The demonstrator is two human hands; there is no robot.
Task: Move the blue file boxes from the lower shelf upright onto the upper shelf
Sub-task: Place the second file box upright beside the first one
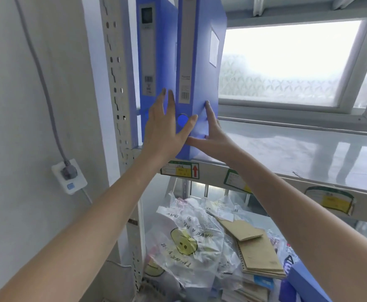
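Note:
Two blue file boxes stand upright at the left end of the upper shelf (308,153). The first file box (154,51) is against the shelf post. The second file box (200,51) stands right beside it, its bottom on the shelf's front edge. My left hand (163,129) presses on its spine and left side, thumb across the round finger hole. My right hand (213,136) holds its right face near the bottom. Another blue file box (304,282) lies on the lower shelf at the bottom right, partly cut off by the frame.
The slotted metal shelf post (115,73) rises on the left. On the lower shelf lie crumpled plastic bags (191,236) and brown spiral notebooks (256,253). A wall socket with a plug (69,175) is on the left wall. A window (287,62) sits behind the upper shelf.

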